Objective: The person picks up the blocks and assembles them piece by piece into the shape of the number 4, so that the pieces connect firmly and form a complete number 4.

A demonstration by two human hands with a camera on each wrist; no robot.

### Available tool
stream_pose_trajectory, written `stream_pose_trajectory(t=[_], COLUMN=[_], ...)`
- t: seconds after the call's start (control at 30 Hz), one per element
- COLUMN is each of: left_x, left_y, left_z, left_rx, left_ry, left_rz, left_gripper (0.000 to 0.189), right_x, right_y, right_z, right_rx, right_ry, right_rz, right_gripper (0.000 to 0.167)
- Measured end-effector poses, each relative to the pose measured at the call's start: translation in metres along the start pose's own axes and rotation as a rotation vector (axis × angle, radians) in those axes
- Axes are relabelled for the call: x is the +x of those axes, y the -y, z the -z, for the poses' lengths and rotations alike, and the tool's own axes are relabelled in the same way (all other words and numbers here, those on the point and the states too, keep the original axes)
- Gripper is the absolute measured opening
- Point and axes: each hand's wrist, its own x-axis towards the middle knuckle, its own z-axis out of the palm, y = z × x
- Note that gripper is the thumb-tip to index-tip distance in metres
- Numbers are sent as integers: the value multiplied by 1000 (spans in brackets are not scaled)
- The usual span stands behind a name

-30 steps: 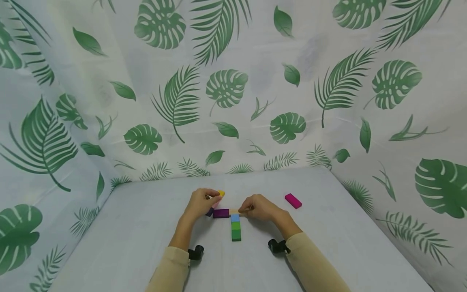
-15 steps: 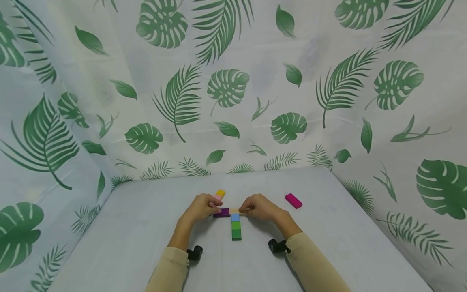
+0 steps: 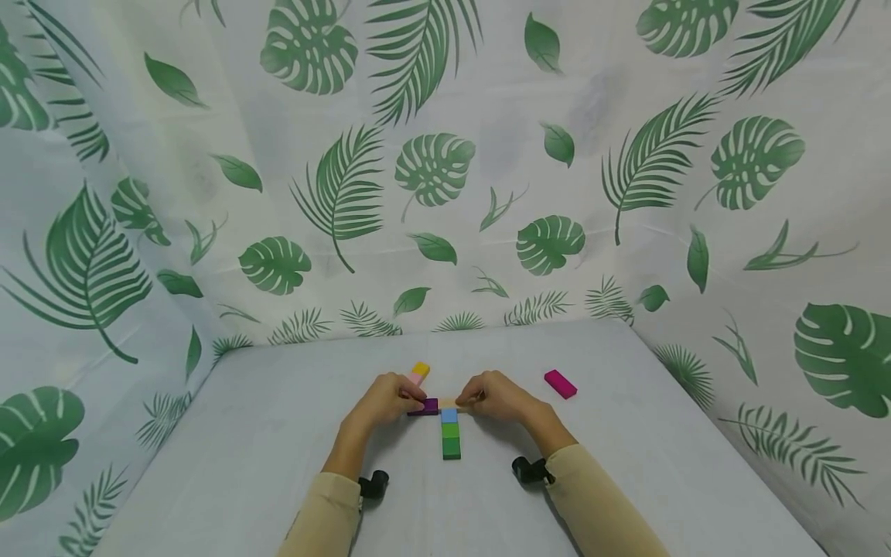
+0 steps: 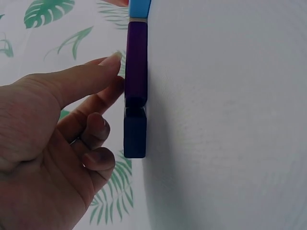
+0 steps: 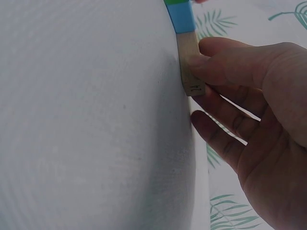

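My left hand [image 3: 388,398] is over the purple block [image 4: 136,64], its thumb and index fingertips at the block's upper edge without wrapping it. End to end with the purple block lies a dark blue block [image 4: 135,134], which the left hand hides in the head view. With thumb and forefinger, my right hand [image 3: 498,395] pinches a plain wooden block [image 5: 187,48] marked on its end. This block adjoins the purple one and the light blue block [image 3: 448,415]. A light green block [image 3: 450,430] and a darker green block [image 3: 451,449] continue the row toward me.
Behind the left fingers lie a yellow block [image 3: 421,368] and a pink block [image 3: 416,377], partly covered. A magenta block [image 3: 560,384] lies apart at the right on the white table [image 3: 278,433]. Leaf-printed cloth [image 3: 445,255] surrounds the table's back and sides.
My left hand let go of the dark blue block at the purple block's left end, then shifted slightly right over the purple block. The right hand has stayed in place.
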Motion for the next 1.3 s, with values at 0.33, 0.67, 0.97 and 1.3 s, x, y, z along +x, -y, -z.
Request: stream_pose_trajectory(t=[0.33,0.67,0.97,1.3], left_x=[0,0,1,0], left_y=[-5,-5,-1,-2], left_z=[1,-1,-4,-4], left_rx=[52,66,68,87], left_ry=[11,22,30,21], left_rz=[-34,-47,-19,-28], left_gripper=[12,13,13,12], right_x=[1,-2,-4,-11], right_y=[2,6,4,-6], right_z=[2,3,6,19], right_rx=[-2,14,-38,-134], right_ry=[1,15,-80,-181], right_rz=[9,-39,-120,-113], right_gripper=[19,23,23,32])
